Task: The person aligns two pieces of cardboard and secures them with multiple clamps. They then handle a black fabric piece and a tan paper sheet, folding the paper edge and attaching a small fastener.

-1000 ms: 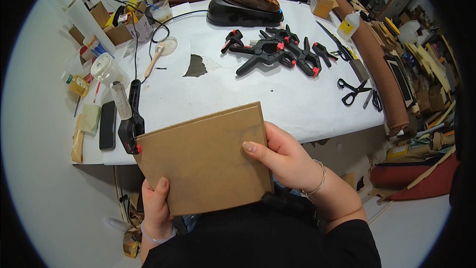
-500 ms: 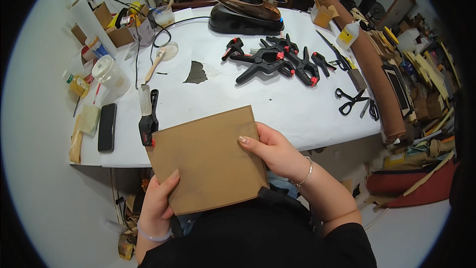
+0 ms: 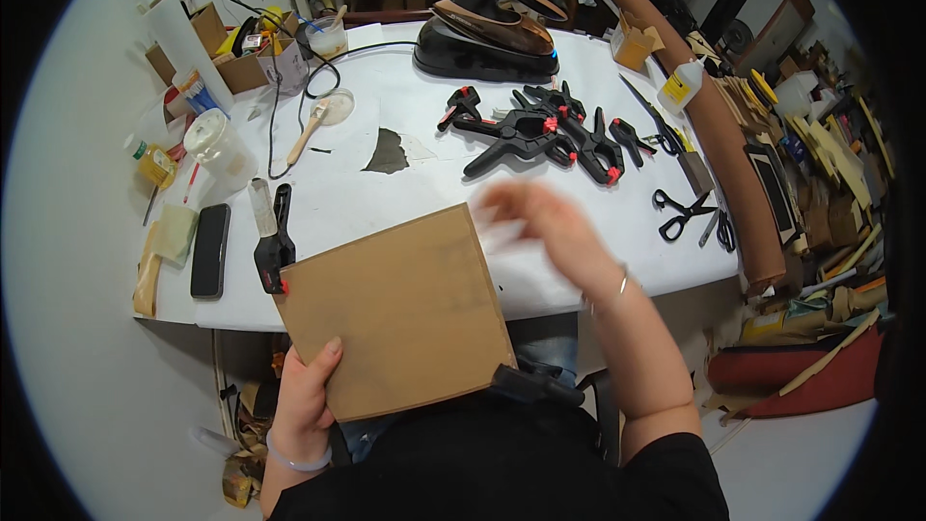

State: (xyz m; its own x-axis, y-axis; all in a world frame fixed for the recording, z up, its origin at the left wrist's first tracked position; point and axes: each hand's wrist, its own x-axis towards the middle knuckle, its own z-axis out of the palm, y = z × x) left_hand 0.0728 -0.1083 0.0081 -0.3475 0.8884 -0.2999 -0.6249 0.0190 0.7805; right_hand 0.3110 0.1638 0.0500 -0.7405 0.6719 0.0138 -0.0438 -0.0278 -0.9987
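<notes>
My left hand (image 3: 307,384) grips a flat brown rectangular board (image 3: 395,314) at its lower left, thumb on top and the other fingers beneath. A black spring clamp (image 3: 275,249) with a red tip bites the board's upper left corner. Another black clamp (image 3: 535,384) sits at the lower right corner. My right hand (image 3: 540,222) is off the board, just beyond its upper right corner; motion smears its fingers. Past that hand, several black and red spring clamps (image 3: 521,140) lie in a heap on the white table (image 3: 362,203).
An iron (image 3: 492,24) rests on its base at the back. Scissors (image 3: 683,214), a glue bottle (image 3: 681,87) and a long brown roll (image 3: 738,174) line the right side. On the left are a phone (image 3: 210,251), a plastic jar (image 3: 217,147) and a brush (image 3: 309,132).
My right hand has let go of the board's right edge and lifted up and away from it. The board, still in my left hand, has shifted slightly left.
</notes>
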